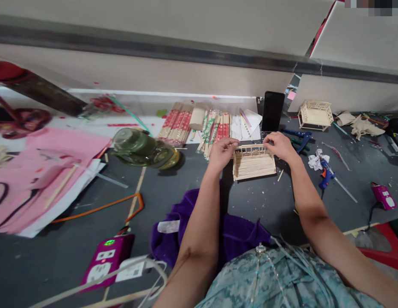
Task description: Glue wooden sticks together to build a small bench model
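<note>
A small model made of thin wooden sticks [254,166] rests on the dark table in front of me. It has a flat slatted base with a low railing [250,150] along its far side. My left hand [222,153] is closed, thumb and fingers pinching the railing's left end. At the right end, my right hand [279,146] has its fingertips closed on the same railing. A short loose stick [280,175] lies beside the model's right edge. The fingertips partly cover both railing ends.
Behind the model are a black phone [272,111] and packs of chopsticks [176,122]. To the right lie blue pliers [303,141], a glue gun [327,174] and another stick model [315,115]. A green bottle [144,147], purple cloth [189,209] and magenta power socket [109,261] are leftward.
</note>
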{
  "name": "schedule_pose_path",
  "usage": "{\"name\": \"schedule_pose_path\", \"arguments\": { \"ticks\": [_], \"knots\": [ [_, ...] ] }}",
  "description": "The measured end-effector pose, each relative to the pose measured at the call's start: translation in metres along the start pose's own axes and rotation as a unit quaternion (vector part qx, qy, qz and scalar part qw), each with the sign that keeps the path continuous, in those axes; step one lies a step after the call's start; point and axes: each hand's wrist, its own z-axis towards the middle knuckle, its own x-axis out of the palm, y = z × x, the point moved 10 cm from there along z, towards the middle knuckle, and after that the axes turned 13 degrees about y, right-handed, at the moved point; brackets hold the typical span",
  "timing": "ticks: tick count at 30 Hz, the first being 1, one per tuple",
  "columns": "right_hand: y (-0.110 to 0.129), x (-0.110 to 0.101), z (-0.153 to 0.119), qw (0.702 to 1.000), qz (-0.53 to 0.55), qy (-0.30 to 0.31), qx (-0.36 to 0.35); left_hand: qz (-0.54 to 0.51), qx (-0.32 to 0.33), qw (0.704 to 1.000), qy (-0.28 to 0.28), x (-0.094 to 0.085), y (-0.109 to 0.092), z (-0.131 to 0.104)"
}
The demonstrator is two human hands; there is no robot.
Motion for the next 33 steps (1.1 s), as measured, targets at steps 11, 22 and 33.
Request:
{"name": "schedule_pose_path", "arguments": {
  "ticks": [11, 22, 33],
  "knots": [
    [0.001, 0.001, 0.0, 1.0, -0.011, -0.001, -0.008, 0.054, 0.036, 0.998, 0.014, -0.001, -0.022, 0.001],
    [0.001, 0.0, -0.002, 1.0, 0.005, 0.007, -0.007, 0.076, 0.037, 0.996, 0.023, 0.006, -0.024, 0.002],
    [-0.017, -0.018, -0.014, 0.998, 0.044, -0.053, 0.008, 0.066, 0.04, 0.997, 0.015, 0.007, -0.023, 0.002]
  ]
}}
